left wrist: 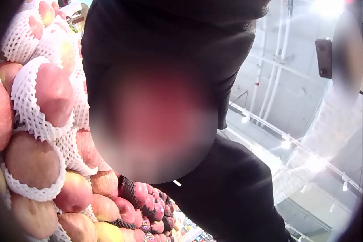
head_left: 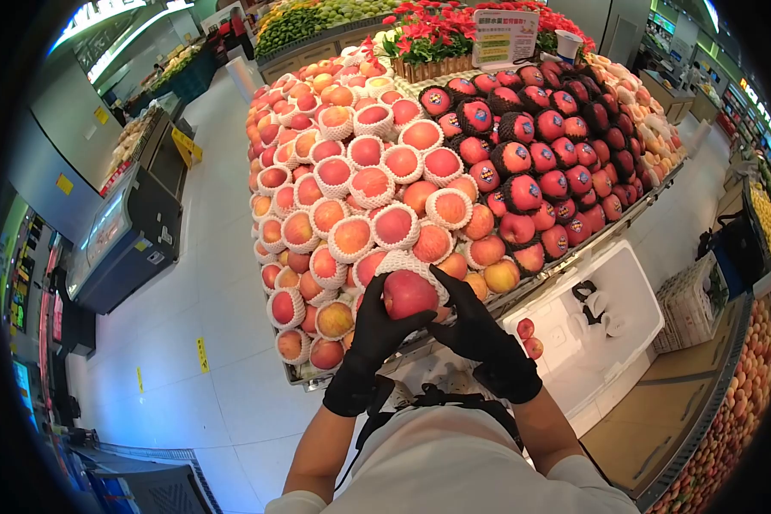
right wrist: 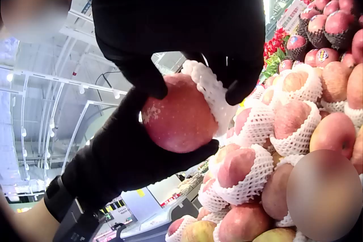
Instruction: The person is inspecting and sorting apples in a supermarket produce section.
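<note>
A red apple (head_left: 409,295) is held between both black-gloved hands, over the near edge of a fruit display. A white foam net (right wrist: 211,91) covers its far side and leaves the side facing me bare. From below and the left, my left hand (head_left: 380,332) grips the apple, fingers and thumb curved around it. My right hand (head_left: 475,329) holds it from the other side; in the right wrist view its thumb lies on the skin and its fingertips are at the net. A dark glove and a blurred patch hide the apple in the left wrist view.
Apples in white foam nets (head_left: 351,238) are heaped ahead and left, with apples in dark nets (head_left: 522,193) on the right. Behind them stand red flowers (head_left: 433,43) and a sign (head_left: 505,38). A white foam box (head_left: 608,343) at the right contains two apples (head_left: 529,338).
</note>
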A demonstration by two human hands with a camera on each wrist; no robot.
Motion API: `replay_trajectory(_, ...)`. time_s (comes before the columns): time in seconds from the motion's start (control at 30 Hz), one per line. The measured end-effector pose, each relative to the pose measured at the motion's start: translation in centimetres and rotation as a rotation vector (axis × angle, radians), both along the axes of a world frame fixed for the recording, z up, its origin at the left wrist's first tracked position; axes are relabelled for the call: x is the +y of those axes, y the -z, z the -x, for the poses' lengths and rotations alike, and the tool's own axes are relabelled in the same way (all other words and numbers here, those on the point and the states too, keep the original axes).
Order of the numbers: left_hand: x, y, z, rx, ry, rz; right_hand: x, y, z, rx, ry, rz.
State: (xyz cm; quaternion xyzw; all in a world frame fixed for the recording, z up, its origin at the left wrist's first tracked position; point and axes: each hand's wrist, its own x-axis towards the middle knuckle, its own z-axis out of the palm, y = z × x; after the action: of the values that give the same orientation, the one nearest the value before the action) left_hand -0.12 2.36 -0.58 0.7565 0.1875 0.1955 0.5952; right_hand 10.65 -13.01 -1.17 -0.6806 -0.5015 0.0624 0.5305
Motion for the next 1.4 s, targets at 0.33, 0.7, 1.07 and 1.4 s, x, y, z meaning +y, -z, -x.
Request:
replay_trajectory(0.33, 0.1, 0.2, 0.1, 0.06, 0.029, 0.179, 1.2, 0.0, 0.6, 0.214, 0.009, -0.05)
replay_trajectory(0.7, 0.4, -1.0, -0.1, -0.019, -0.15, -0.314, 0.6, 1.6, -1.6, 0.728, -0.061, -0.23)
replay_trajectory(1.07, 0.5, -1.4, -1.4, -0.138, 0.043, -0.532, 0.2, 2.6, -1.8, 0.758, -0.086, -0.236)
replay_trajectory(1.4, -0.5, -3.2, -1.1, -0.096, 0.09, -0.66, 1.2, 0.6, -1.3, 0.566, 0.052, -0.169)
